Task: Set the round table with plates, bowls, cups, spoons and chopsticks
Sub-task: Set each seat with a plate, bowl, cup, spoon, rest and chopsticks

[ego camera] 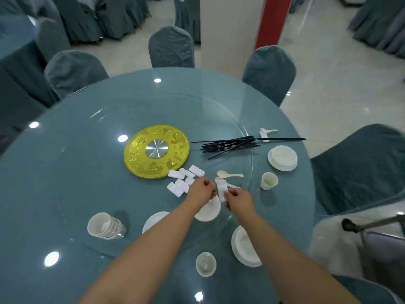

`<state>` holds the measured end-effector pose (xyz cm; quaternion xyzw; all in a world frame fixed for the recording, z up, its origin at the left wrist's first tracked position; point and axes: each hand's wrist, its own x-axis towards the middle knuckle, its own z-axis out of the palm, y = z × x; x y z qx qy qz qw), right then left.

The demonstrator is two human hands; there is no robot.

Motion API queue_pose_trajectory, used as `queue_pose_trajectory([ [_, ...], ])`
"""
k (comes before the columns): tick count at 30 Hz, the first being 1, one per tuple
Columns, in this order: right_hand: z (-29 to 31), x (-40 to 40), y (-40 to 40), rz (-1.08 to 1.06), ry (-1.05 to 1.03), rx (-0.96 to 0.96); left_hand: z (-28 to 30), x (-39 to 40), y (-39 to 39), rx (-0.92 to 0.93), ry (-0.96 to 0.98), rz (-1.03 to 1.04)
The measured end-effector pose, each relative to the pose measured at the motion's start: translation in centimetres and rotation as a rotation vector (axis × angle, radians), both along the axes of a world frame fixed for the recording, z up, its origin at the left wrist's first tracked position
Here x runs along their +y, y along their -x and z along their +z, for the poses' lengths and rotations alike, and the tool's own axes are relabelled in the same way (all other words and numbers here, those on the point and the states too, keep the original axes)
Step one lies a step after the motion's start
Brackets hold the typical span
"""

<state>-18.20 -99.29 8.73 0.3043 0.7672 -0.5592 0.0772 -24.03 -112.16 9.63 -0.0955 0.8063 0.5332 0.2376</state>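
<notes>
Two hands: right (pixel 238 199) grips white rest (pixel 221 191); left (pixel 200 190) curled.

Chopsticks (pixel 230 144) right of turntable (pixel 156 151) (apart)

Yellow disc (pixel 156 151) with a silver hub, at the middle of my tabletop (pixel 65 172). Beyond the disc, three chairs in grey-green covers (pixel 171 48) ring the far edge. Right of the disc, past the rim, another covered chair (pixel 359 167). Behind, a cream pillar (pixel 228 29) with a red strip (pixel 274 20).
</notes>
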Motion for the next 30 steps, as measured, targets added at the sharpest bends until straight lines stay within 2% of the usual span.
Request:
queue_pose_trajectory([
  [4, -1.3, 5.2, -1.4, -0.206, 0.051, -0.037, -0.8, 4.9, -0.5, -0.018, 0.025, -0.089],
  [12, -5.9, 11.7, -3.4, -0.373, 0.124, -0.198, -3.2, 9.6, -0.4, 0.035, 0.399, -0.434],
  [19, -9.8, 14.7, -3.9, -0.256, -0.046, -0.386, -6.8, 11.8, 0.0, -0.024, 0.644, -0.799],
  [24, -12.0, 15.4, -3.5, -0.266, -0.036, -0.414, -8.2, 12.5, 0.2, 0.045, 0.800, -0.867],
  [30, -13.4, 15.4, -2.9, -0.251, -0.062, -0.418, -9.3, 12.5, -0.3, 0.126, 0.896, -0.963],
])
